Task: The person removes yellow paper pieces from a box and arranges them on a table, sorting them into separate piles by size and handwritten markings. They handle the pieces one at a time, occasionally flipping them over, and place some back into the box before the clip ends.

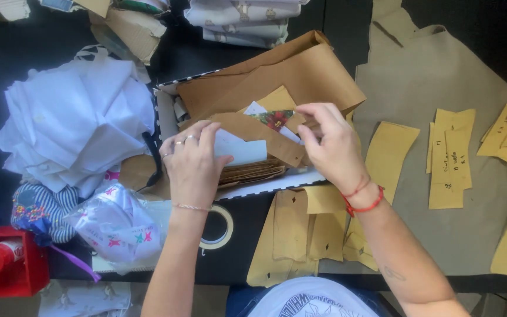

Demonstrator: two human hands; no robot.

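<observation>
Head view: both hands sift brown paper patterns inside crowded box

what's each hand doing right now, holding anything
Left hand: fingers closed on a white card in the box.
Right hand: fingers curled, pinching brown paper pieces in the same box.

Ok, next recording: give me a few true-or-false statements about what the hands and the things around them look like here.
1. Both hands are in the box of brown paper pieces. True.
2. The left hand wears rings. True.
3. The right hand has a blue wristband. False: it is a red cord.
4. A roll of tape lies on the table just below the box. True.
5. The white fabric pile lies right of the box. False: it lies to its left.
</observation>
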